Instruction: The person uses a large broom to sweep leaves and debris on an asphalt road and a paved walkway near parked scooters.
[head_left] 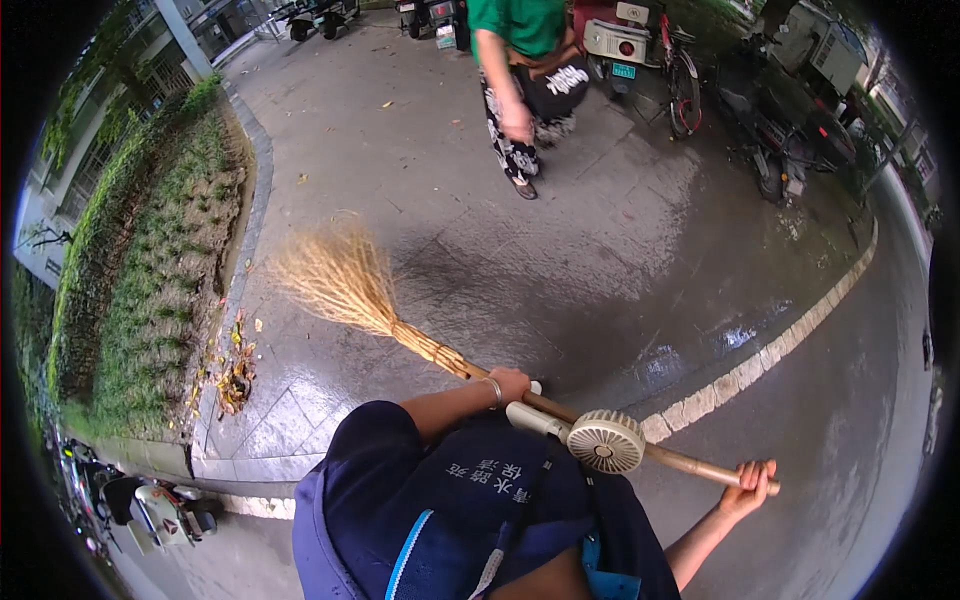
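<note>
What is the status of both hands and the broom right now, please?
Left hand and right hand grip broom handle. Bristles over wet pavement. Another person ahead.

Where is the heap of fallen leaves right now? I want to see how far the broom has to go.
In the head view the leaf heap lies at lower left, against the curb of the planted bed, left of the broom head.
</note>
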